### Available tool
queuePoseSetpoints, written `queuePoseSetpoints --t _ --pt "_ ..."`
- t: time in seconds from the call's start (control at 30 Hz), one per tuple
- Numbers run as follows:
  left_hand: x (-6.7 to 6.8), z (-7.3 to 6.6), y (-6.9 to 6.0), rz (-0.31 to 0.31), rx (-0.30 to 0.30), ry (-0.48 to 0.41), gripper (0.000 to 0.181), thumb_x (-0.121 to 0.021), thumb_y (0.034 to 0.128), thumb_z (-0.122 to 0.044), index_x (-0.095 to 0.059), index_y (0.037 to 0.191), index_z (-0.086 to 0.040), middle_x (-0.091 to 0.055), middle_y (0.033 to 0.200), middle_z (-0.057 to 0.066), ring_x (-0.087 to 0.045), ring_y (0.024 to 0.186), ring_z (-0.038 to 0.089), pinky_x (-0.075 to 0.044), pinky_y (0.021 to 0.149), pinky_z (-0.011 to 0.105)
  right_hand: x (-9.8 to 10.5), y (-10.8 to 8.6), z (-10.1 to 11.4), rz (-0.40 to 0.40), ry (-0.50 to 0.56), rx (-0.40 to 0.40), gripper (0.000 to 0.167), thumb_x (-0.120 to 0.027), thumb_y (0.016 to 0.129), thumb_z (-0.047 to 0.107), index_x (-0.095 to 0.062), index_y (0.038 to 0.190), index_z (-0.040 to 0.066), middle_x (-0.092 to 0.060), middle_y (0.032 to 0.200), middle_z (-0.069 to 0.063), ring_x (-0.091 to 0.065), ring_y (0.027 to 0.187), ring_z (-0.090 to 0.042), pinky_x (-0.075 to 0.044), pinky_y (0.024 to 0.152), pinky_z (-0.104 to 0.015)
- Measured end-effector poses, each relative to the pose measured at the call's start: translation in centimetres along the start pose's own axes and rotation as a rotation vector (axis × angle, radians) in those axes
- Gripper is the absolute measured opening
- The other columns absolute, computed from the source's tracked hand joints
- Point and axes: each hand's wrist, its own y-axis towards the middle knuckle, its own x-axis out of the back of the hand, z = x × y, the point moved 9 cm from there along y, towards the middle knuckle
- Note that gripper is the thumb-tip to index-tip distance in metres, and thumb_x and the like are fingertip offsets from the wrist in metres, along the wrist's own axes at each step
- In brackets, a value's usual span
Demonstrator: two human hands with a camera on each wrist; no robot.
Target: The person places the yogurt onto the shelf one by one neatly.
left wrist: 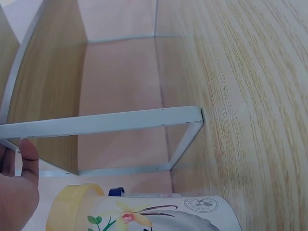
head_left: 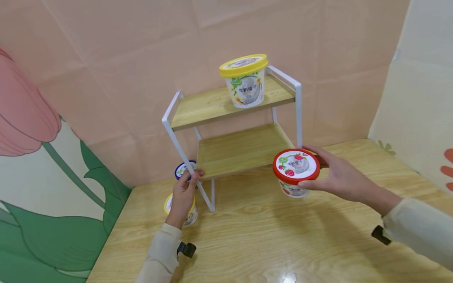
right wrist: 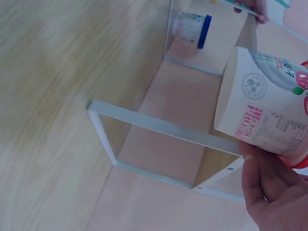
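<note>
A white-framed rack with two wooden shelves [head_left: 244, 151] stands on the table. My left hand [head_left: 184, 194] holds its left side at the lower shelf, with fingers at the frame [left wrist: 101, 122] in the left wrist view. My right hand [head_left: 339, 179] grips a red-lidded tub [head_left: 296, 167] by its side, in front of the rack's right post; the tub [right wrist: 264, 101] is tilted in the right wrist view, its base off the table. On the upper shelf stands a yellow-lidded tub [head_left: 247, 84].
Left of the rack, partly behind my left hand, are a blue-lidded tub [head_left: 182, 169] and another yellow-lidded tub [head_left: 191, 217]. The wooden table [head_left: 247, 236] extends in front of the rack. A pink cloth wall [head_left: 124, 78] rises behind.
</note>
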Motion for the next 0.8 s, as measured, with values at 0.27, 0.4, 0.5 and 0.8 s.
queuePoseSetpoints --t 0.27,0.4,0.5,0.8 --pt "0.0 0.1 -0.1 0.010 0.002 0.007 0.027 -0.049 0.1051 -0.018 -0.063 0.105 0.004 -0.069 0.111 -0.006 -0.061 0.099 0.006 -0.051 0.075 0.030 0.9 0.5 1.2 -0.039 0.020 0.015 0.109 -0.088 0.073 0.045 -0.024 0.158 0.022 -0.062 0.133 -0.014 -0.057 0.124 -0.038 -0.047 0.093 -0.064" --pt "-0.1 0.1 0.0 0.009 -0.008 0.008 0.026 -0.049 0.1050 -0.018 -0.064 0.105 0.004 -0.069 0.112 -0.007 -0.062 0.099 0.007 -0.051 0.075 0.029 0.9 0.5 1.2 -0.035 0.029 0.020 0.109 -0.088 0.073 0.044 -0.022 0.158 0.021 -0.061 0.134 -0.016 -0.056 0.125 -0.040 -0.046 0.094 -0.066" --pt "-0.1 0.0 -0.1 0.008 -0.015 0.000 0.024 -0.049 0.1050 -0.017 -0.064 0.104 0.002 -0.069 0.113 -0.006 -0.063 0.101 0.009 -0.049 0.074 0.025 1.0 0.5 1.2 -0.025 0.029 0.026 0.109 -0.087 0.074 0.042 -0.021 0.159 0.020 -0.060 0.134 -0.019 -0.055 0.125 -0.042 -0.045 0.092 -0.068" --pt "-0.1 -0.1 -0.2 0.004 -0.012 -0.012 0.027 -0.049 0.1051 -0.018 -0.063 0.101 0.005 -0.069 0.111 -0.009 -0.062 0.100 0.004 -0.048 0.074 0.023 1.2 0.9 1.3 -0.016 0.052 -0.002 0.108 -0.087 0.075 0.042 -0.022 0.158 0.020 -0.059 0.136 -0.016 -0.054 0.126 -0.040 -0.048 0.092 -0.065"
